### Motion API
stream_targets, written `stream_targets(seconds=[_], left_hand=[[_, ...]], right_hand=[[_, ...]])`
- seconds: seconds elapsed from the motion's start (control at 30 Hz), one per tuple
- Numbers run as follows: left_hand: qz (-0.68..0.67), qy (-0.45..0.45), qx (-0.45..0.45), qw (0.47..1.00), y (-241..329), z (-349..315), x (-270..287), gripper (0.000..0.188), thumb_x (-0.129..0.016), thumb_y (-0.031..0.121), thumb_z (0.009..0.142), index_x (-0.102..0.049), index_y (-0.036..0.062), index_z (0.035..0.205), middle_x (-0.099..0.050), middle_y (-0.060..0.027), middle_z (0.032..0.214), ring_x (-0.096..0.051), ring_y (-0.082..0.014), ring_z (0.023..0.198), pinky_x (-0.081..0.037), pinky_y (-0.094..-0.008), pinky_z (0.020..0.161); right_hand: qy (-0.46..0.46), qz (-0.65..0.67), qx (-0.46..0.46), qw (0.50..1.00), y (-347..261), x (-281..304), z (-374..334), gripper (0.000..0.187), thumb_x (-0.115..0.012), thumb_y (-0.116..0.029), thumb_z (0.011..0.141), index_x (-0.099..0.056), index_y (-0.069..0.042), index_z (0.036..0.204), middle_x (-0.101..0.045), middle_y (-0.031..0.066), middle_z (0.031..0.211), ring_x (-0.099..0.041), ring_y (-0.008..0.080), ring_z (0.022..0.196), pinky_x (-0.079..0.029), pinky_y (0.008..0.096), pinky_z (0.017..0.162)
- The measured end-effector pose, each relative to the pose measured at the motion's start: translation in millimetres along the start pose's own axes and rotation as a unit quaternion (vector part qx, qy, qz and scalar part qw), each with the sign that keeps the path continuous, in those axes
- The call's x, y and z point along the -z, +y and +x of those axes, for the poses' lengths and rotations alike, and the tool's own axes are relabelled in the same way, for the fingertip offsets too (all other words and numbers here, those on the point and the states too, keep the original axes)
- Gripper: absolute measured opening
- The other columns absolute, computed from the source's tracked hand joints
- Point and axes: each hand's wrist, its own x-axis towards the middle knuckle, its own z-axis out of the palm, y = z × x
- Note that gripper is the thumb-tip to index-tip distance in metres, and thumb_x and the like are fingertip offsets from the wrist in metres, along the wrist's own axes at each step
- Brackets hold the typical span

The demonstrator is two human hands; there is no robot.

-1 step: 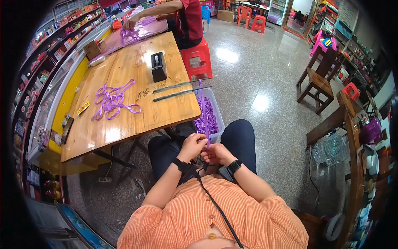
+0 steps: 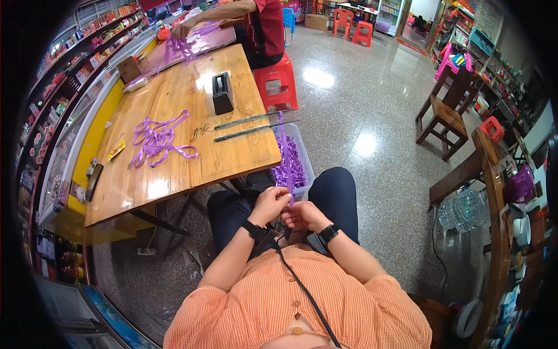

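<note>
My left hand [image 2: 271,205] pinches a purple ribbon [image 2: 289,174] in front of my lap. Close below it, my right hand [image 2: 308,216] has its fingers curled at the ribbon's near end; part of the grip is hidden. The ribbon stretches up from my hands to one of two thin dark rods [image 2: 241,134] that stick out past the table's right edge. Beneath it, a clear plastic tub [image 2: 312,174] holds a heap of purple ribbon pieces [image 2: 294,164]. A loose tangle of purple ribbon [image 2: 157,139] lies on the wooden table [image 2: 192,168] to my left.
A black box [image 2: 222,96] stands on the table. At its far end, a person in a red top [image 2: 266,29] sits on a red stool [image 2: 276,81], holding purple ribbons. To the right are a wooden chair [image 2: 444,113] and a wooden bench [image 2: 465,166]. Shelves line the left side.
The other person's hand has lifted the purple ribbons slightly at the far table. My hands and the stretched ribbon look almost the same.
</note>
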Motion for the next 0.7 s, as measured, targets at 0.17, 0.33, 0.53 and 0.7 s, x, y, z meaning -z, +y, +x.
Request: stream_targets(seconds=[0.17,0.33,0.53,0.7], left_hand=[[-0.142,-0.076,0.086,0.983,-11.4,15.7,-4.1,0.03,-0.07,0.024,0.09,-0.07,-0.0013,0.105,-0.073,-0.0089,0.094,-0.066,-0.0142,0.084,-0.052,-0.0302,0.075],[-0.158,-0.091,0.047,0.982,-20.1,10.0,-4.3,0.024,-0.068,0.022,0.094,-0.069,-0.0004,0.104,-0.068,-0.0006,0.089,-0.059,-0.0065,0.075,-0.048,-0.0234,0.064],[-0.153,-0.099,0.052,0.982,8.5,-0.4,-2.1,0.021,-0.068,0.02,0.093,-0.069,-0.0011,0.097,-0.069,-0.0033,0.083,-0.063,-0.01,0.076,-0.051,-0.0263,0.069],[-0.066,-0.058,-0.01,0.996,32.9,-13.0,15.6,0.02,-0.069,0.019,0.09,-0.071,-0.0012,0.094,-0.071,-0.0085,0.085,-0.065,-0.0134,0.076,-0.051,-0.0285,0.069]], right_hand=[[-0.004,-0.003,0.009,1.0,-2.4,6.4,-1.6,0.029,-0.052,-0.026,0.1,-0.065,-0.003,0.112,-0.072,0.0084,0.091,-0.068,0.0175,0.075,-0.058,0.0322,0.074],[-0.019,-0.005,-0.005,1.0,-1.6,2.6,3.3,0.033,-0.05,-0.03,0.1,-0.066,-0.003,0.107,-0.071,0.0076,0.092,-0.067,0.0184,0.078,-0.058,0.0346,0.073],[-0.011,-0.006,0.063,0.998,-4.3,10.6,5.8,0.026,-0.058,-0.018,0.096,-0.061,-0.003,0.117,-0.068,0.0053,0.092,-0.066,0.0154,0.077,-0.058,0.0312,0.07],[0.104,-0.019,0.354,0.929,-56.6,5.3,10.4,0.04,-0.067,-0.019,0.093,-0.058,-0.004,0.129,-0.065,0.0012,0.1,-0.06,0.008,0.077,-0.052,0.0244,0.071]])
